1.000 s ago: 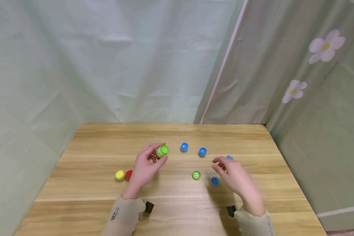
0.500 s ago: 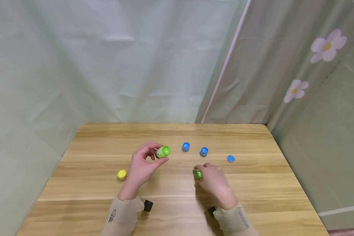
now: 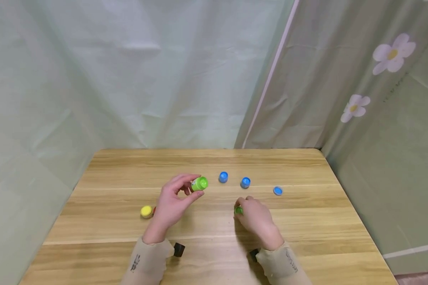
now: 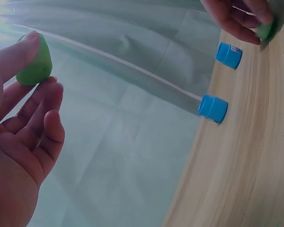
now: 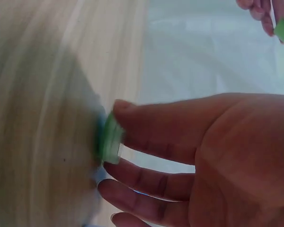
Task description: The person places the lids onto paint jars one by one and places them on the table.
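Left hand (image 3: 172, 202) pinched a small green plastic jar (image 3: 201, 183); right hand (image 3: 258, 215) pinched a shallow green plastic lid (image 5: 112, 142)
Jar hung tilted above the wood-grain table (image 3: 207, 249), lid near its surface; lid, being thin, probably risked slipping

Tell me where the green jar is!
In the head view, the green jar is pinched in the left hand, with a blue jar to its right.

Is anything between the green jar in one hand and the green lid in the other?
Nothing visible stands between the green jar in the left hand and the green lid the right hand pinches; the two blue jars stand farther back, off that line.
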{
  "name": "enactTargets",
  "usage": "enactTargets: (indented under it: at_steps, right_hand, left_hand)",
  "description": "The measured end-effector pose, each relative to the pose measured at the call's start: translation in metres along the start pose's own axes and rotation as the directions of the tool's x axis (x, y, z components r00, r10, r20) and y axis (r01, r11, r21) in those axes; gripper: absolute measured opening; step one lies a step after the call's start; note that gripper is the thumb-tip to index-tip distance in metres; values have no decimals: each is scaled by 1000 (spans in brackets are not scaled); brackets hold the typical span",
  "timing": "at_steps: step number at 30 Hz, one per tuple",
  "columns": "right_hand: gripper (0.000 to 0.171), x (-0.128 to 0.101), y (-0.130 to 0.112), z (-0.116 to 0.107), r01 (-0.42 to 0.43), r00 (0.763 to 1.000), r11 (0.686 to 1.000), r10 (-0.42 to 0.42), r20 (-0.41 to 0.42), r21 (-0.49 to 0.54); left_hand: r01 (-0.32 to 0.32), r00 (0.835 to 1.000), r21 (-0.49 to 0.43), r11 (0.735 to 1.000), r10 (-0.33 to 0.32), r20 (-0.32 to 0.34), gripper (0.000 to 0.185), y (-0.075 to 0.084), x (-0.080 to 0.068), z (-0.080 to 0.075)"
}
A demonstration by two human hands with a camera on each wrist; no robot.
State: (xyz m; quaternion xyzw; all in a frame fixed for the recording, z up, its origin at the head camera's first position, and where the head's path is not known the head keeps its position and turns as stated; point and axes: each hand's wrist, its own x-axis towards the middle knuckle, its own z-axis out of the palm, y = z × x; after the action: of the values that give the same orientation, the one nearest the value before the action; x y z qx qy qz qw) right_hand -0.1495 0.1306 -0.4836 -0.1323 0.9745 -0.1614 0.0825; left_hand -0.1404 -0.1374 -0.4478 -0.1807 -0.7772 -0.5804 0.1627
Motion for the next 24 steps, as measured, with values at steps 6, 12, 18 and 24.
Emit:
enactTargets:
  at_steps: [6,12,18,24]
  right_hand:
    - [26,1,-3,-19,8,997,976,9,-80,217]
    - [30,-8,-13,-49,193,952,831,-28,-306,522]
    - [19,-16,-37,-69,435,860,590,-46,-509,680]
    - [38,-21,-49,-72,500,828,566,-89,-554,656]
  left_hand:
    - [-5,1000,-7,1000,5,1,44,3,0,2]
    - [16,1000,-2,1000,-16,11,43,7,-1,5]
    - [-6,1000,-9,1000,6,22,44,8,-2,8]
    - [-47,998,-22,999,48,51,45,12,-2,12]
